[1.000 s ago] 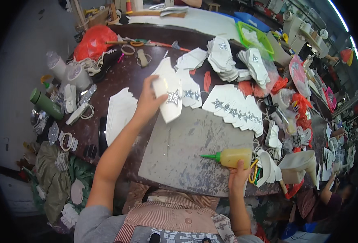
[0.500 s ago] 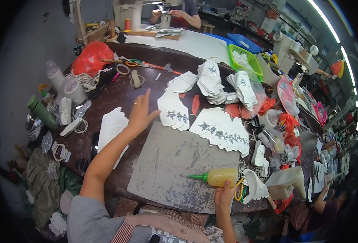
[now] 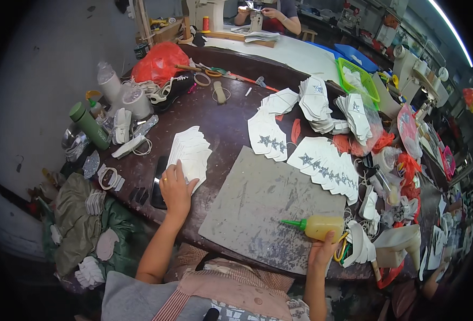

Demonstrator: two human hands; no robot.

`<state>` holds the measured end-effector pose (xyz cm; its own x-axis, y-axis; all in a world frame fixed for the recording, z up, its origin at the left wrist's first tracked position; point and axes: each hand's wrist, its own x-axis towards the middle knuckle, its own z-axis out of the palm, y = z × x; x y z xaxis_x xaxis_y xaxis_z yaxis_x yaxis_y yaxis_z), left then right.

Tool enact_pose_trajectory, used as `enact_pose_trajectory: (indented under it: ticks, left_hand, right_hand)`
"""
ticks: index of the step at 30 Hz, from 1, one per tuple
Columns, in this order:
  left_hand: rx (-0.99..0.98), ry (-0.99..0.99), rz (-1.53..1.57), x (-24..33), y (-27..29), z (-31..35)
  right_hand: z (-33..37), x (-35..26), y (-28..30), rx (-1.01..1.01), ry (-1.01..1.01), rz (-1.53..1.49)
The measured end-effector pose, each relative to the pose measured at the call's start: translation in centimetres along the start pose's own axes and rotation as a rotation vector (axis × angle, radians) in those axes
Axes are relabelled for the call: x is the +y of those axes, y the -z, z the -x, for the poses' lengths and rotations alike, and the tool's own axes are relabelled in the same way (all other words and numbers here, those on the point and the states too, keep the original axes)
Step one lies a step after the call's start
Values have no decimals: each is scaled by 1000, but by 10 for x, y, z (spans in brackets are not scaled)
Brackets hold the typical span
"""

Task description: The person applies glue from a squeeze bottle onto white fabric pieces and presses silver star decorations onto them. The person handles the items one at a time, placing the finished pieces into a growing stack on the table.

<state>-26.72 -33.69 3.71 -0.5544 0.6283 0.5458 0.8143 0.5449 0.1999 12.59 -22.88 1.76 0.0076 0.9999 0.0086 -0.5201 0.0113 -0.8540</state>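
My left hand (image 3: 176, 191) lies flat, fingers stretched, on the near end of a fanned stack of plain white cut pieces (image 3: 189, 148). A dark phone (image 3: 158, 193) is partly under that stack, beside the hand. In my right hand (image 3: 320, 254) is a squeeze bottle (image 3: 322, 227) of yellowish liquid, held on its side with its green nozzle pointing left over a worn grey board (image 3: 242, 208). Beyond the board, white pieces with glittery stars (image 3: 326, 170) are fanned out, and a second overlapping row (image 3: 266, 134) curves away to their left.
Stacked white pieces (image 3: 314, 104) stand farther back. Scissors with yellow handles (image 3: 341, 247) and a beige container (image 3: 391, 246) sit at the right. Thread cones (image 3: 135, 101) and a green flask (image 3: 89, 125) crowd the left. Across the table a person works at a sewing machine (image 3: 256, 18).
My left hand has come back from beside the star-marked row and down onto the plain white stack. The right hand still holds the bottle over the board. The view has swung left.
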Motion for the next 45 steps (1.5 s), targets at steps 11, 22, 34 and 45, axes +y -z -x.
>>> enact_pose_trajectory:
  ticks: [11, 22, 34, 45]
  left_hand:
    - [-78, 98, 232, -14, 16, 9]
    - [-346, 280, 1323, 66, 80, 16]
    - [-576, -363, 683, 82, 29, 48]
    - [-674, -341, 663, 78, 31, 45]
  right_hand:
    - [1, -1, -3, 50, 17, -12]
    - [-4, 4, 11, 64, -17, -102]
    - [1, 8, -48, -44, -209, 130]
    - [-13, 18, -54, -42, -172, 300]
